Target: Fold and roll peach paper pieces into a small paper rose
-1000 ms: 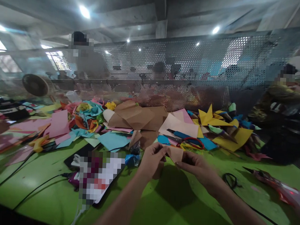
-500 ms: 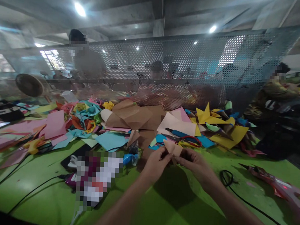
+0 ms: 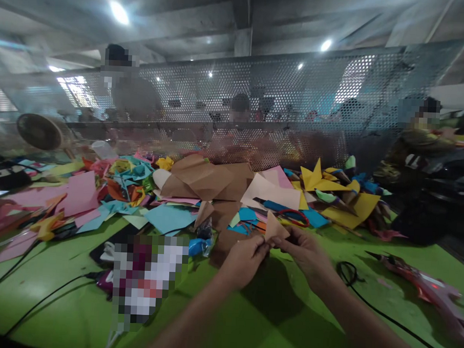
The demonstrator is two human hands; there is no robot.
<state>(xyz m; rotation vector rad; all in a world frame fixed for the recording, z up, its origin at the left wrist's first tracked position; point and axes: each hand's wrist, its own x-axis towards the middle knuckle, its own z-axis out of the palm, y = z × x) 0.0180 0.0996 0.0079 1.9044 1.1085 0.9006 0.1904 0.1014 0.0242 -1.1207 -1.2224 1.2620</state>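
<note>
Between my two hands is a small folded piece of peach paper (image 3: 276,228), its point upward. My left hand (image 3: 245,259) pinches its lower left corner with thumb and forefinger. On the other side, my right hand (image 3: 305,253) grips the right edge, thumb in front and fingers behind. Both hands are just above the green table (image 3: 272,319). Behind the folded paper lie small blue paper pieces (image 3: 247,214), a blue-handled cutter (image 3: 279,206) and red-handled scissors (image 3: 293,216).
A pink hot glue gun (image 3: 423,285) lies at the right with its black cord (image 3: 387,314). To the left is a white power strip (image 3: 146,293), partly blurred. Coloured paper (image 3: 81,190) and brown sheets (image 3: 212,178) pile up before a perforated metal screen (image 3: 204,101). People are beyond it.
The folded peach paper has turned more upright and shifted slightly right. My left hand has moved right, closer to my right hand. The whole view has shifted a little.
</note>
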